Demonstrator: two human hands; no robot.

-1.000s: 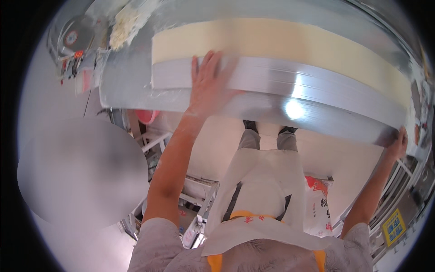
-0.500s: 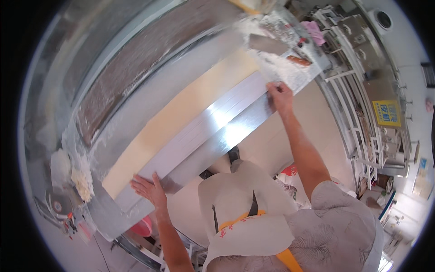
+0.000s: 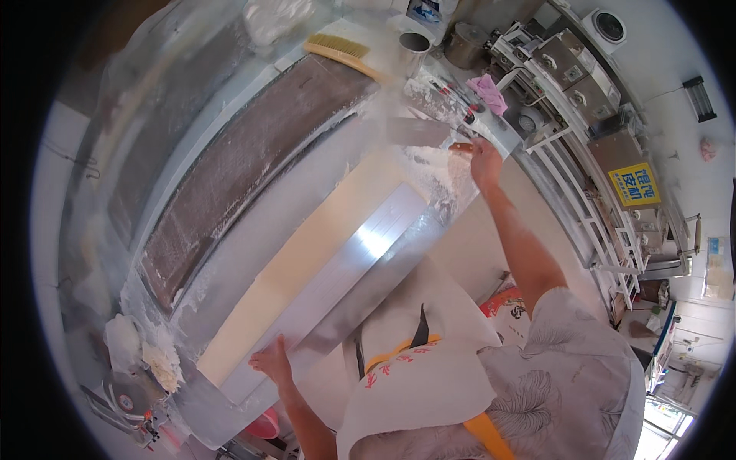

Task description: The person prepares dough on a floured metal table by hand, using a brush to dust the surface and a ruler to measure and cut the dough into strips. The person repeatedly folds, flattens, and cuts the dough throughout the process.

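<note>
On the floury metal worktop lies a long pale-yellow dough sheet, slanting from near left to far right. A wide metal straightedge lies along its near side. My left hand rests on the straightedge's near-left end, fingers stretched over it and thumb apart. At the far right, my right hand is closed round the wooden handle of a large knife. The knife's broad blade points left, over the flour-covered area beyond the dough. My right palm hides part of the handle.
A wooden-backed brush lies beyond a long dark panel. A metal cup and a pink cloth sit at the far right. White flour covers that end. Dough scraps lie at the left, and a white rack stands right.
My right hand has left the straightedge's far end and taken hold of the knife handle. My left hand stays on the near end. The view has shifted, showing more of the far side.
</note>
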